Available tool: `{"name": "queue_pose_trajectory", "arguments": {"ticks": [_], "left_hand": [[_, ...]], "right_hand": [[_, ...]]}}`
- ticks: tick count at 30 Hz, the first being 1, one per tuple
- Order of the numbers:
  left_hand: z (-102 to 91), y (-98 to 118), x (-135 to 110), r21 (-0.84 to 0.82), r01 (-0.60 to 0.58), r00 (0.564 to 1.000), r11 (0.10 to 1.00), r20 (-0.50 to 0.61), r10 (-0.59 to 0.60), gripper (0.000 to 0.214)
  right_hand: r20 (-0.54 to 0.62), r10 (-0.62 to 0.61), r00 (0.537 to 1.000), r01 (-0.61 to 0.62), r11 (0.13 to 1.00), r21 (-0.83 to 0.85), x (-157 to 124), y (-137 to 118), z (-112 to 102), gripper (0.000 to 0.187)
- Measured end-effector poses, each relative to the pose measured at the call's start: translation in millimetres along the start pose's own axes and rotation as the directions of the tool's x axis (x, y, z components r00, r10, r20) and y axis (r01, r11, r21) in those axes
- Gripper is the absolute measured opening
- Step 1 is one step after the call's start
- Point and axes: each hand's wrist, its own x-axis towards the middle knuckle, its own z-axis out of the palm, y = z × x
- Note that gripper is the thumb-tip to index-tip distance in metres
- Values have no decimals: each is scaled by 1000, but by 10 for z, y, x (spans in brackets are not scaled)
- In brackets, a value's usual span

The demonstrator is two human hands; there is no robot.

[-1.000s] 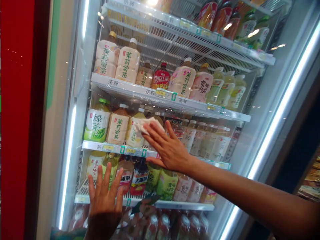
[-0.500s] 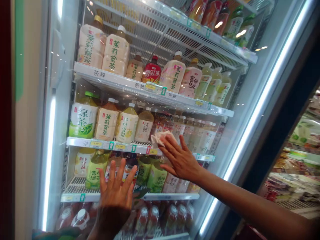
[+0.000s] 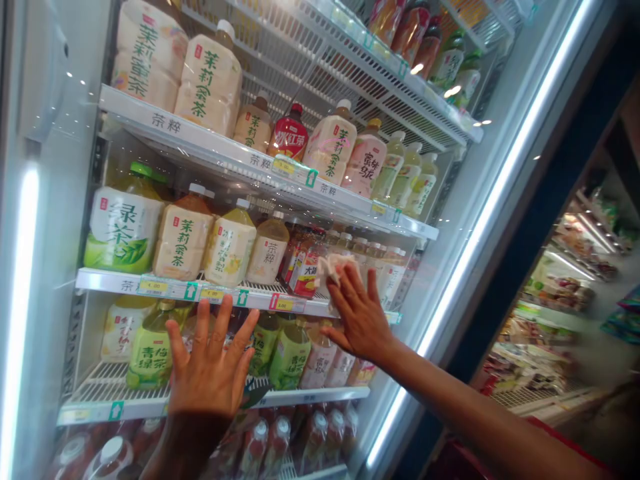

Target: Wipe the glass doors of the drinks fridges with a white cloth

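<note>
My right hand [image 3: 356, 310] lies with fingers stretched over a crumpled pale cloth [image 3: 336, 268], pressing it against the see-through glass front of a lit drinks cooler. The cloth is in front of the second full shelf of bottles, just right of a dark bottle with a red and yellow label [image 3: 304, 268]. Lower and to the left, my left hand [image 3: 210, 377] is spread open, its palm facing the glass. It holds nothing and covers part of the bottles behind it. Whether its palm touches the glass I cannot tell.
Behind the glass, white shelf edges [image 3: 173, 123] carry price tags and several tea bottles [image 3: 207, 87]. Bright light strips [image 3: 493, 193] run down both sides. A dark frame [image 3: 543, 193] stands on the right, with stocked produce shelves [image 3: 545, 360] beyond it.
The view has shifted, so the shelves sit further left and look larger. My right hand and the cloth have moved right across the glass. My left hand is slightly higher against the shelves.
</note>
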Motion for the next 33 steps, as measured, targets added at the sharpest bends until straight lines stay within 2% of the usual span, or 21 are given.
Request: {"name": "queue_pose_trajectory", "arguments": {"ticks": [2,4,6,7,9,12,14,15,17,20,21,22,23,24,26,28,30,32,33], "left_hand": [[0,10,7,-3,3,1000,1000,7,-3,76],[-21,10,9,-5,5,1000,1000,23,-5,75],[-65,-22,11,-7,13,999,1000,40,-13,75],[-95,-51,12,-5,22,999,1000,45,-21,76],[-164,-137,13,2,41,998,999,50,-41,78],[-274,-302,12,26,67,997,997,47,-68,79],[-342,-408,7,33,85,995,996,40,-87,80],[-374,-455,3,35,97,994,995,39,-98,79],[-434,-534,-9,40,120,992,992,42,-122,79],[-523,-627,-35,57,150,987,987,45,-152,79],[-552,-656,-45,64,160,986,985,44,-163,79],[-581,-685,-57,71,172,984,983,43,-175,80],[-609,-713,-69,76,185,981,980,44,-189,82],[-636,-740,-81,82,198,978,977,47,-202,84],[-684,-789,-101,90,217,973,972,59,-222,89],[-723,-821,-113,95,226,970,969,69,-233,91],[-755,-835,-115,99,232,969,968,63,-239,90],[-784,-833,-109,93,234,970,968,40,-238,88],[-799,-828,-106,88,232,971,969,27,-236,87]], "right_hand": [[64,-171,983,168,985,49,-115,-278,25,83],[130,-395,909,380,916,129,-250,-544,54,79],[135,-529,838,506,845,171,-288,-643,70,75],[121,-547,828,527,834,166,-244,-611,68,75],[76,-481,873,471,874,121,-27,-424,41,74],[3,-204,979,203,978,50,433,-144,-16,81],[-29,-81,996,82,995,47,622,-187,-20,86],[-27,-91,995,93,994,62,642,-299,-4,87],[14,-250,968,247,962,120,547,-647,60,85],[47,-559,828,537,815,219,329,-1124,177,85],[39,-610,791,587,777,228,330,-1185,196,85],[27,-629,777,609,762,219,394,-1182,193,85],[14,-612,790,598,776,200,525,-1121,166,83],[7,-562,827,552,816,173,713,-1016,119,81],[-13,-398,917,397,909,125,1175,-763,-7,79],[-51,-245,968,249,963,105,1572,-603,-104,79],[-77,-198,977,206,972,115,1726,-661,-117,84],[-73,-289,955,297,944,144,1594,-928,-46,88],[-62,-373,926,378,912,161,1453,-1098,9,89]]}}
